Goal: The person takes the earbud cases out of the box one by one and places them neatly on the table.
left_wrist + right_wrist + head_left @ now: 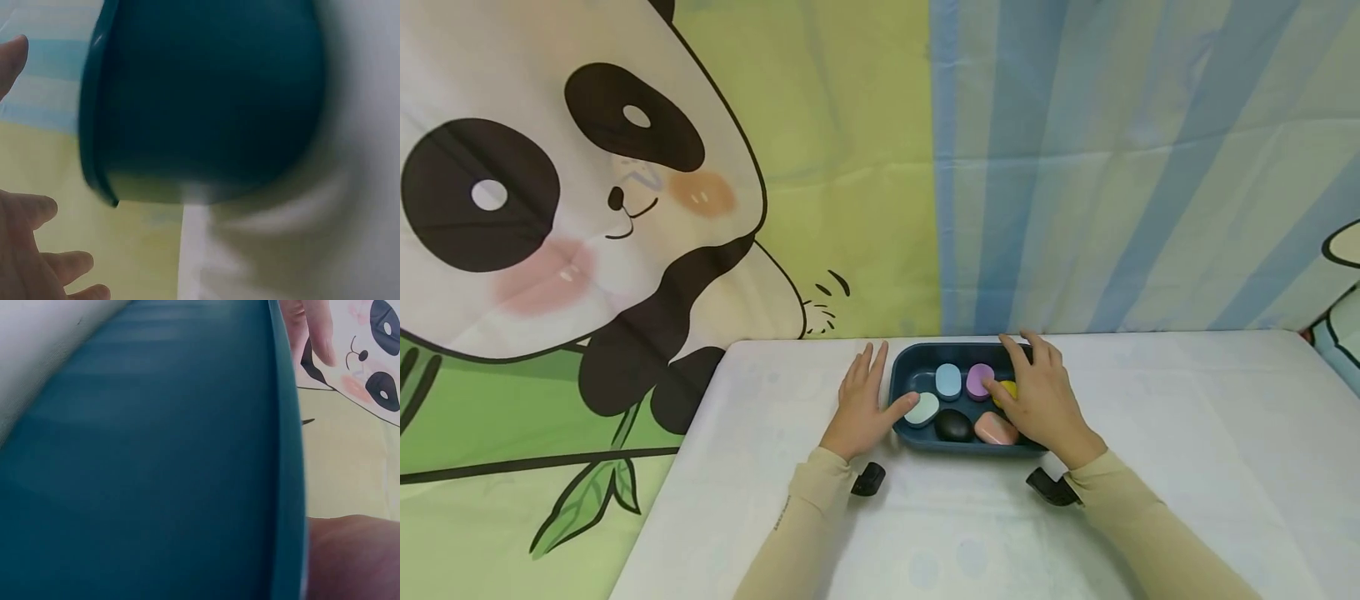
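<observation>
A dark blue rectangular tub (970, 447) with rounded corners stands between the hands. Inside lie smooth rounded pieces: light blue (948, 380), purple (978, 382), yellow (1009, 390), pale mint (923, 408), black (953, 426) and pink (997, 429). My left hand (863, 417) is at the left end, fingers spread, its thumb overlapping the mint piece. Over the right end reaches my right hand (1047, 402), fingers extended, its thumb near the purple and yellow pieces and covering part of the tub. Close up, the tub's outer wall fills much of the left wrist view (206, 94) and right wrist view (156, 456).
A white-covered table (1195, 433) bears the tub, which sits close to its back edge. Behind hangs a cloth backdrop (865, 167) with a panda print and blue stripes. Black wrist mounts (870, 479) show below both hands, beside beige sleeves (805, 517).
</observation>
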Available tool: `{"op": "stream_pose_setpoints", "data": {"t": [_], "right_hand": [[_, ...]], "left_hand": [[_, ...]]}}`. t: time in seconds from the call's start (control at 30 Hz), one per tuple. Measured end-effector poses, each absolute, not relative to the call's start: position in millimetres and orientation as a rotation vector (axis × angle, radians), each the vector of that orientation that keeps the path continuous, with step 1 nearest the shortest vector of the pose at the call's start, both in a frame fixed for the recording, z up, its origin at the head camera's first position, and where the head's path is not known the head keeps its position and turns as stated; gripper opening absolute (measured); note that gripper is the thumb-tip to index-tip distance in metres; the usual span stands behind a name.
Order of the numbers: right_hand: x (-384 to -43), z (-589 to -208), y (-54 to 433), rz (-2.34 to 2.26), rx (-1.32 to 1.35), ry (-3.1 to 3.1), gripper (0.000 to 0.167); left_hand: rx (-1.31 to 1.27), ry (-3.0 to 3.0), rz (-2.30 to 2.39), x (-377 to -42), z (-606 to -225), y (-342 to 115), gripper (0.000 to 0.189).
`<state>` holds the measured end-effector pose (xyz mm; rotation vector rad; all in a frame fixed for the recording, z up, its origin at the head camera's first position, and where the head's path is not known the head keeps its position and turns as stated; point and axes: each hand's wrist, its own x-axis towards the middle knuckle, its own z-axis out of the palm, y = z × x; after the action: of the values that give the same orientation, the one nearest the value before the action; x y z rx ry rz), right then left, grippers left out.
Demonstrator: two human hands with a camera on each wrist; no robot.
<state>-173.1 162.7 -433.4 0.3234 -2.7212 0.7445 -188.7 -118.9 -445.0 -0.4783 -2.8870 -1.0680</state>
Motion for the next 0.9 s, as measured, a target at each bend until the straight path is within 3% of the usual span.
{"op": "stream_pose_setpoints", "data": {"t": [0.37,0.9], "right_hand": [[-180.0,-442.0,144.2,0.637,0.367,-2.773,0.065],[-186.2,-452.8,128.3,0.57,0.344,-2.855,0.063]], "left_hand": [[-0.498,-2.901,-1.089,-181.3,-453.9,-106.3,0.098],[-0.498,-2.902,-1.049,-175.8,-466.0,-92.6,0.124]]}}
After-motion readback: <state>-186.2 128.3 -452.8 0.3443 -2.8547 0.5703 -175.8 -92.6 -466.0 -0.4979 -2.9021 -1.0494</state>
